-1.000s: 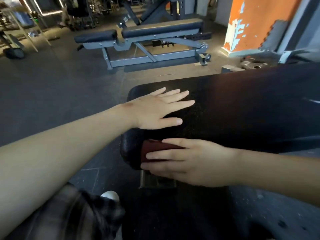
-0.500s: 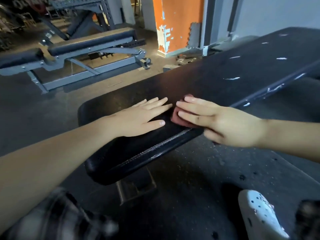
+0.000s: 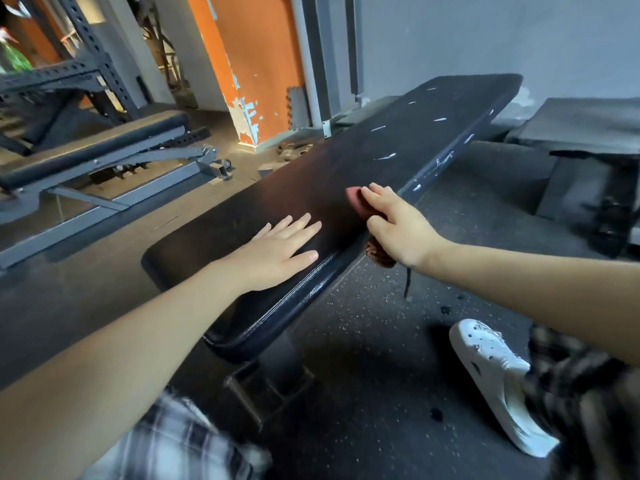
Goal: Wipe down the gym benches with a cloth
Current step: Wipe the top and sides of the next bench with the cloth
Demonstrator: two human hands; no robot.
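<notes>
Cloth, reddish, lies on the black bench pad near its right edge, pressed under the straight fingers of the right hand. A bunched end hangs off the edge below the palm. Left hand rests flat, fingers spread, nearer the pad's end. White scuffs mark the far padding. Around it are a speckled rubber floor, a second bench, a peeling orange pillar and a grey wall.
</notes>
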